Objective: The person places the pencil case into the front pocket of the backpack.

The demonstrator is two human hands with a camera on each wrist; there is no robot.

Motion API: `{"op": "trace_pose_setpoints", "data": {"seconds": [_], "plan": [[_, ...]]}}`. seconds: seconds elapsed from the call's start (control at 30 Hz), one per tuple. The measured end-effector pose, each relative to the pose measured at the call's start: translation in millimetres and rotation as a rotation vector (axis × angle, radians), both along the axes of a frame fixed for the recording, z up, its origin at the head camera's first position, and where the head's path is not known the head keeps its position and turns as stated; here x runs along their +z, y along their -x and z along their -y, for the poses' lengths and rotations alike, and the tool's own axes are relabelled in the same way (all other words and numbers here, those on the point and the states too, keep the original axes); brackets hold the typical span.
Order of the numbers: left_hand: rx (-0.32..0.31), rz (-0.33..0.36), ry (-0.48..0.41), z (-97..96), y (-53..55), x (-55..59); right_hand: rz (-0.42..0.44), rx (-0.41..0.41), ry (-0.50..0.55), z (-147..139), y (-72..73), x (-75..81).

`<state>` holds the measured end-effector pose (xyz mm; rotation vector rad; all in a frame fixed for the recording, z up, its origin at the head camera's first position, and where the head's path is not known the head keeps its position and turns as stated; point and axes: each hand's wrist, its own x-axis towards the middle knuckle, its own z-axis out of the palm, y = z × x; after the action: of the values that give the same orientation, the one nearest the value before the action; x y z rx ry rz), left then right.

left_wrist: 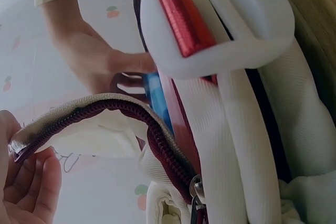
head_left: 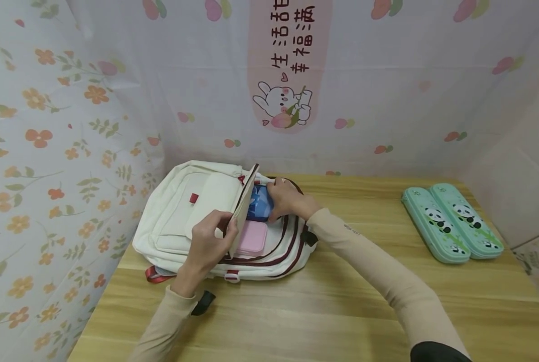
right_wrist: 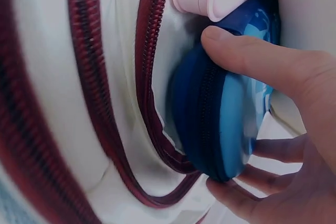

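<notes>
A white backpack (head_left: 174, 211) lies flat on the table with its front pocket unzipped. My left hand (head_left: 211, 236) pinches the edge of the pocket flap (head_left: 244, 201) and holds it raised; the flap's dark red zip edge (left_wrist: 113, 102) arches up in the left wrist view. My right hand (head_left: 289, 200) grips a blue patterned zip case (right_wrist: 226, 114) at the pocket's far end, thumb on one side and fingers round the other. Beside it in the pocket lies a pink case (head_left: 252, 237) with rounded corners. The flap hides part of both cases.
Two mint-green pencil cases (head_left: 436, 223) with pandas lie side by side at the table's right. A red strap loop (head_left: 156, 275) sticks out at the bag's near left. Behind the wooden table (head_left: 341, 301) hangs a printed cloth (head_left: 364, 90).
</notes>
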<state>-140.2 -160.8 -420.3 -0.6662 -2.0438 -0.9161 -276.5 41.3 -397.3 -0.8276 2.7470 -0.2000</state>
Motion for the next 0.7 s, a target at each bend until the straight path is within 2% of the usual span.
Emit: {"op": "trace_pose_setpoints", "data": {"seconds": [0.33,0.53,0.7], "plan": [[0.011,0.006,-0.006,-2.2,0.1,-3.5,0.059,-0.005,0.023,11.6,2.1,-9.3],[0.014,0.02,-0.012,-3.2,-0.2,-5.9,0.099,0.031,0.021,5.4,5.6,-11.4],[0.014,0.017,-0.013,-2.9,0.0,-7.0,0.098,0.054,0.069,-7.3,5.0,-10.3]]}}
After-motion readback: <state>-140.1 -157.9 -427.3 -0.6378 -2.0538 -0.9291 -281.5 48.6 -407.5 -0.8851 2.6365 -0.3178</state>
